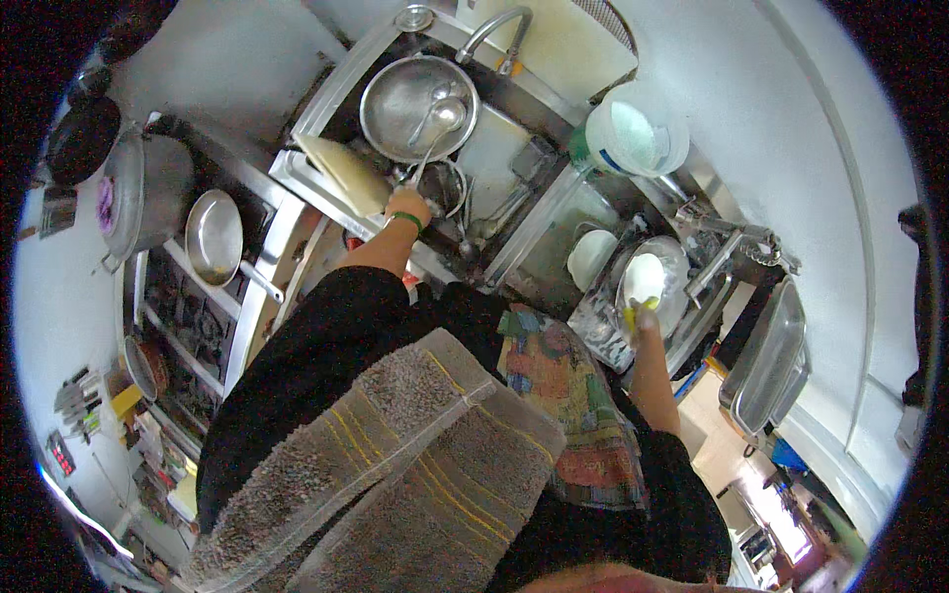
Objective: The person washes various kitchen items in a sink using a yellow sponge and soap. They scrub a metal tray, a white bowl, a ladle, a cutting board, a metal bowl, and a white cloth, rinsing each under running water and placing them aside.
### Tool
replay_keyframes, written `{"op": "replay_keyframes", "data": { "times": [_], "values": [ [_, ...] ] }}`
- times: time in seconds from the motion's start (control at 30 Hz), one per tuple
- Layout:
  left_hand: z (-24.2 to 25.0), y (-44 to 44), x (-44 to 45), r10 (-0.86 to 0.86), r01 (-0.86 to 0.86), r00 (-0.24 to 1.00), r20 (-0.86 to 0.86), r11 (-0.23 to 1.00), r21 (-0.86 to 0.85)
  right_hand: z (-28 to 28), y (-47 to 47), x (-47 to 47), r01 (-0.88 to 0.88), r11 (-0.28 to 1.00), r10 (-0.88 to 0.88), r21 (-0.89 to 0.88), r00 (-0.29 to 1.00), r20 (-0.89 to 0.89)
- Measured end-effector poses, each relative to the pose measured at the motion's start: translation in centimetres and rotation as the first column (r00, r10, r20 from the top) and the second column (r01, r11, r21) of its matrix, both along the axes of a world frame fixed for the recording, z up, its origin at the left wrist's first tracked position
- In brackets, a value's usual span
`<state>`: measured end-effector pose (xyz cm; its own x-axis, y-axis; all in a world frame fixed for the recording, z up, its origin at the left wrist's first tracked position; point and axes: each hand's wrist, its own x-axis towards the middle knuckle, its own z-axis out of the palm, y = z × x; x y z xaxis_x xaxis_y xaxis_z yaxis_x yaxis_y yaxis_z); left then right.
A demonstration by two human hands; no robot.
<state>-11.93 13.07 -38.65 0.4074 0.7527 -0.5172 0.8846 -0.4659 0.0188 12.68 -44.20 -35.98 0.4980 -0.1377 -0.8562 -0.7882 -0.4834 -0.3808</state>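
Observation:
My left hand (409, 206) is closed around the handle of a metal ladle (447, 115). The ladle's bowl is over a large round steel bowl (385, 111), where a second spoon-like utensil (428, 122) also shows. Beside that hand are a cream cutting board (345, 174), tilted on the sink edge, and a small dark pan or strainer (448, 189). On the right, my right hand (645, 324) grips a yellow-green sponge (631, 317). The sponge is at the near edge of a white round thing (643, 276), perhaps soap or a small dish, inside a metal bowl (675, 259).
A steel faucet (504, 22) stands behind the left basin, and another tap (715, 267) is at right. A translucent bucket (671, 144) stands behind the divider. Several utensils (504, 215) lie in the left basin. A frying pan (215, 237) and large pot (152, 193) sit left by the stove.

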Motion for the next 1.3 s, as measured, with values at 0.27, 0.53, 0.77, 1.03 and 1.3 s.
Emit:
{"op": "replay_keyframes", "data": {
  "times": [0.27, 0.53, 0.77, 1.03, 1.3],
  "values": [
    [-1.1, 4.2, 2.8, 0.049, -0.04, 0.997, 0.058, 0.987, -0.153, 22.3, 16.8, 0.7, -0.347, 0.894, 0.202, 0.284, 0.877, 0.436],
    [-1.4, 3.8, 2.5, 0.209, -0.157, 0.965, 0.161, 0.945, -0.286, 26.8, 34.9, 13.7, -0.583, 0.213, 0.965, -0.784, -0.002, 0.263],
    [5.3, 2.3, -1.2, 0.394, -0.117, 0.904, 0.165, 0.599, -0.792, 15.2, 38.5, 18.9, -0.756, 0.211, 0.966, -0.619, 0.062, 0.253],
    [14.4, 1.2, -4.7, 0.593, 0.124, 0.727, 0.345, 0.381, -0.916, 16.8, 39.0, 20.3, -0.748, -0.256, 0.965, -0.612, -0.236, -0.114],
    [24.2, -3.1, -0.9, 0.612, 0.397, 0.626, 0.483, 0.282, -0.873, 31.0, 34.6, 9.1, -0.514, 0.633, 0.694, -0.579, 0.046, 0.718]
  ]
}}
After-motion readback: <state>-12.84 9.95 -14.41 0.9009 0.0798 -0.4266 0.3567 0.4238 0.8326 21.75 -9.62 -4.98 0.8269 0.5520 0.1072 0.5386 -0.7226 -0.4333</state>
